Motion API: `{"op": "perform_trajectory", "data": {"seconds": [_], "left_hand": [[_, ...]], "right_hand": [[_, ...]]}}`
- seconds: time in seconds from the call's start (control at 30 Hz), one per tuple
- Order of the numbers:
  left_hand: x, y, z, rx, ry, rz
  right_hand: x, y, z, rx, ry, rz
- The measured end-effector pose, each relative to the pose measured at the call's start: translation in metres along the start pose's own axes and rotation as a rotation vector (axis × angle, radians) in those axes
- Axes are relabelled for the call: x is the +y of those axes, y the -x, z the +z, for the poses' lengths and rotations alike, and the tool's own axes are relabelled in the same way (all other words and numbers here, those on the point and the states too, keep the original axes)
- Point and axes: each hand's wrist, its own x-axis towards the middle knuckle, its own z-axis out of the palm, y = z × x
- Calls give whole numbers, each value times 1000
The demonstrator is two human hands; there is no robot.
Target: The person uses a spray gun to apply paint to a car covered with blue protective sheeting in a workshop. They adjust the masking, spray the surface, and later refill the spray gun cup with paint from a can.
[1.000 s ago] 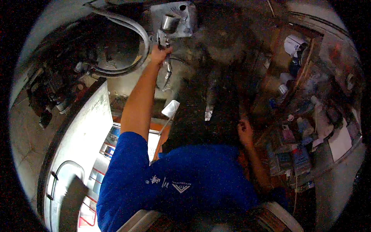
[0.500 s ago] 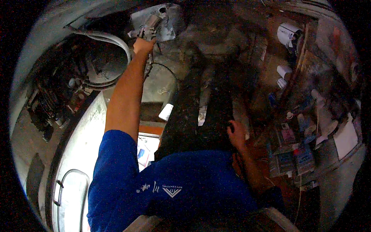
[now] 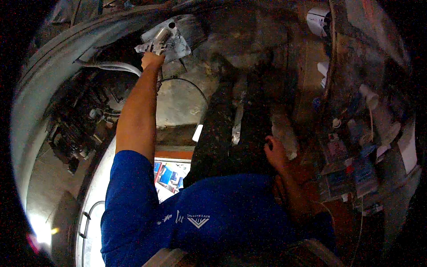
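My left arm is stretched forward to the upper left. My left hand [image 3: 152,60] is closed round the grip of a silvery spray gun [image 3: 161,37]. Just behind the gun is a grey, paint-dusted sheet [image 3: 179,46] with a dark round hole near its top; whether the two touch I cannot tell. A thin dark hose [image 3: 187,82] curves over the pale surface below that hand. My right hand [image 3: 275,151] hangs low beside my right thigh, its fingers loosely bent and apart, with nothing seen in it.
On the left a pale hose [image 3: 109,66] runs near dark clustered fittings [image 3: 66,138]. Packets [image 3: 336,178] and papers lie at the right. A white cylindrical object [image 3: 318,22] is at the upper right. Bright printed items [image 3: 171,175] show under my left arm.
The view has shifted, bringing more of the curved wall at left into sight. My left hand and the spray gun now appear slightly lower and further left. The right hand stays by the thigh.
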Motion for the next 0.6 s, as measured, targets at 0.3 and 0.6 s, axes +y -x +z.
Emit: {"op": "perform_trajectory", "data": {"seconds": [0.3,0.6], "left_hand": [[-2,8,-5,-54,0,-72],[-22,-22,20,-58,-35,-44]], "right_hand": [[36,-5,5,8,-78,-43],[29,-13,-8,9,-174,-17]]}}
